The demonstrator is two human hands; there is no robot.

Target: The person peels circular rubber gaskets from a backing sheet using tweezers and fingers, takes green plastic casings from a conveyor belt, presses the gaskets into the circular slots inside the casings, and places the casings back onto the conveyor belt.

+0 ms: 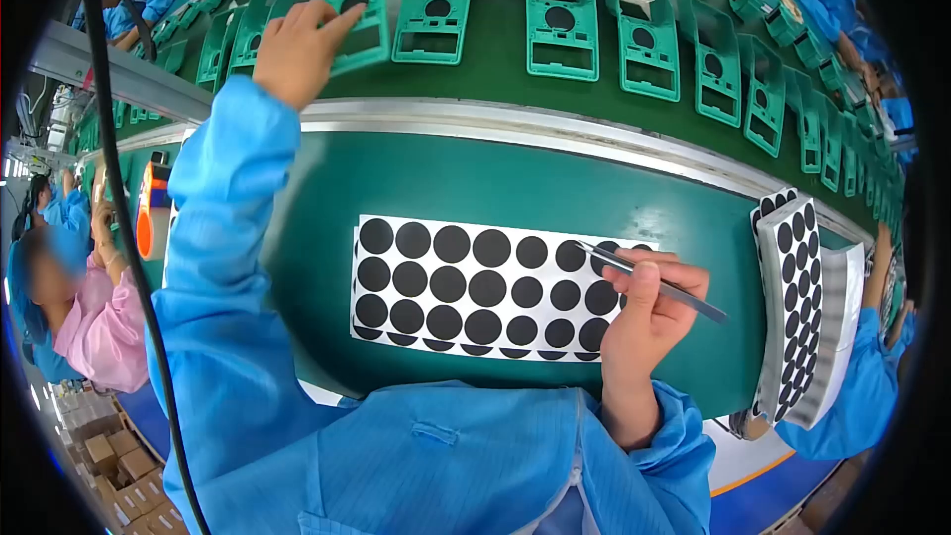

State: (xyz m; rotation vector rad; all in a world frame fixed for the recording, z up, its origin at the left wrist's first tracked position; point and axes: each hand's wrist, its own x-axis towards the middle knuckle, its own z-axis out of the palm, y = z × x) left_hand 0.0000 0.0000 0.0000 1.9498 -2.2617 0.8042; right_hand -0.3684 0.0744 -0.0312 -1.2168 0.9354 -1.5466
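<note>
My left hand (299,48) reaches up to the conveyor, its fingers at a green plastic housing (370,40) with a black round patch in it. Tweezers (669,289) are pinched in my right hand (649,312), over the right part of a white sheet (391,300) with rows of black discs. The tweezers' tips are at a disc in the sheet's top row. Part of the sheet's right end is hidden behind my right hand. More sheet edges show beneath it.
Green housings (562,20) line the conveyor (495,79) beyond a metal rail (515,129). Stacked disc sheets (792,297) stand at the right of the green mat (475,173). An orange-and-white object (153,213) is at left. A black cable (124,228) hangs at left. Other people sit on both sides.
</note>
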